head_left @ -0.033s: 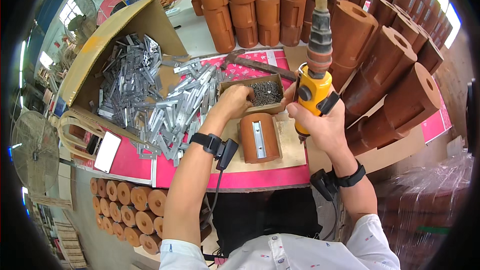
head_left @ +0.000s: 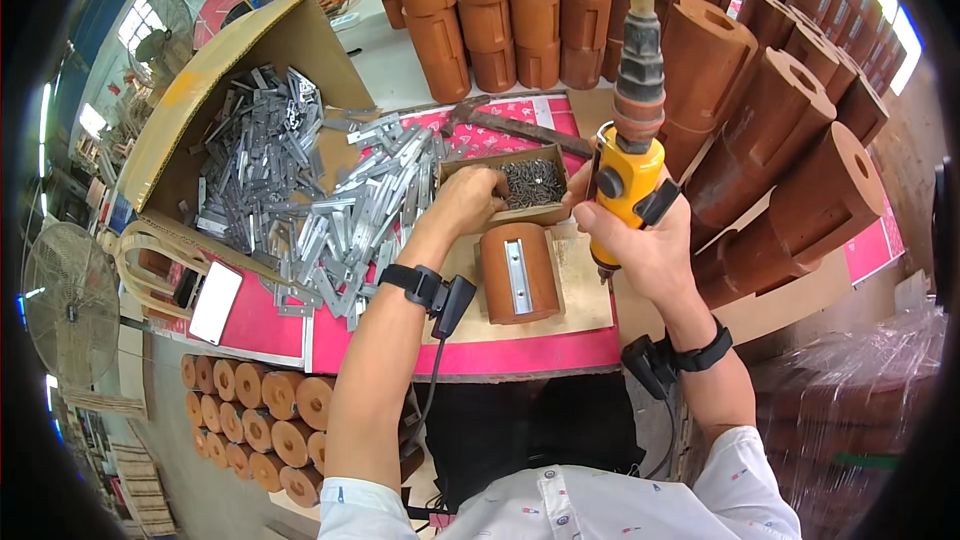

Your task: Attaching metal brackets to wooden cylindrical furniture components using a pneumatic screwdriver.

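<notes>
The brown cylinder (head_left: 541, 285), a metal strip (head_left: 516, 277) along its top, lies on a board (head_left: 590, 308). At its eleven o'clock, the left hand (head_left: 465, 200) dips its fingertips into a box (head_left: 535, 216) of screws (head_left: 530, 186); whether they pinch any, one cannot tell. At two o'clock, the right hand's (head_left: 645, 250) fingers wrap round a yellow power screwdriver (head_left: 637, 168).

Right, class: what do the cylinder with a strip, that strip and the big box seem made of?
Cylinder: possibly wood or clay; reddish-brown, fairly smooth, no clear grain.
Strip: likely metal; silvery, with bright highlights.
Big box: probably cardboard; matt brown, with thin walls.
</notes>
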Demonstrator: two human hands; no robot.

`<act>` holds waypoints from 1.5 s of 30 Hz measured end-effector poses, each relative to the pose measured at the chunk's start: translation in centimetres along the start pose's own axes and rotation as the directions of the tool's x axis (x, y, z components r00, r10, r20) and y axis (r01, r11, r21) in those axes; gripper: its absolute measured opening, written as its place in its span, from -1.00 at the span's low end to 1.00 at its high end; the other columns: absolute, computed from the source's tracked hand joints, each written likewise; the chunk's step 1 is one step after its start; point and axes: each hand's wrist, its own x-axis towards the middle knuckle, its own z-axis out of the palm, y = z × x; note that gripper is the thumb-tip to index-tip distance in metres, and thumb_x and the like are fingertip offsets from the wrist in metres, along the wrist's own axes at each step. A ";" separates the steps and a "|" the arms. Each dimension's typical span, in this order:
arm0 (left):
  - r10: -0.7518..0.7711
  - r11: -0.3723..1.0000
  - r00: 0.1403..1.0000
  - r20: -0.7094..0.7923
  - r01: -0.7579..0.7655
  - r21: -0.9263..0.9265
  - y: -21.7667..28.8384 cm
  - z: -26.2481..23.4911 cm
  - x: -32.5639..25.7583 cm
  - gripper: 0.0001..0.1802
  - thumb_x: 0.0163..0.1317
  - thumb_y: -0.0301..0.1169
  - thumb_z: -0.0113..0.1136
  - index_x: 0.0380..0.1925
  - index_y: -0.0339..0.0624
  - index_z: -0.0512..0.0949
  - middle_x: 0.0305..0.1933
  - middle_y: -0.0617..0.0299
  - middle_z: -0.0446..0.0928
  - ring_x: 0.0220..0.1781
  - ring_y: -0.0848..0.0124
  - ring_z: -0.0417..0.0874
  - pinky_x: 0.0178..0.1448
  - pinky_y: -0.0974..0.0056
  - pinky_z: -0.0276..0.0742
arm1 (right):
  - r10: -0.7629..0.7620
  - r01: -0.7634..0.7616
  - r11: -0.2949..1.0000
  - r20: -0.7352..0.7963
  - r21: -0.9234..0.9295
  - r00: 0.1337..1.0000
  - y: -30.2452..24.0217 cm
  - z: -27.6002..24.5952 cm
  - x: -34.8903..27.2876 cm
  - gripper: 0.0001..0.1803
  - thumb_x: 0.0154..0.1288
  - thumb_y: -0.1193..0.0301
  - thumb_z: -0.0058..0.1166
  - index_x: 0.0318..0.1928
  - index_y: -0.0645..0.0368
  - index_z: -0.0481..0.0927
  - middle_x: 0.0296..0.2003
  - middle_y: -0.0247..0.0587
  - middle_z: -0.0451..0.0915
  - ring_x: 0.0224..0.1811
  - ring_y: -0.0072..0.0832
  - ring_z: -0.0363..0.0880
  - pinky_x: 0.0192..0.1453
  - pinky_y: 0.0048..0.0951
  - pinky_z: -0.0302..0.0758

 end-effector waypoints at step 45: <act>-0.377 0.708 0.848 -0.372 0.006 -0.706 9.9 0.9 -10.9 -0.61 0.14 -0.59 0.27 0.02 -0.19 0.58 -0.26 0.21 0.66 -0.14 0.50 0.63 0.02 0.34 0.52 | -0.256 0.258 0.965 -0.054 0.038 0.965 -2.1 6.8 4.4 -0.67 0.14 0.41 0.29 -0.14 0.24 0.48 -0.34 -0.40 0.57 -0.30 -0.69 0.51 -0.18 -0.56 0.48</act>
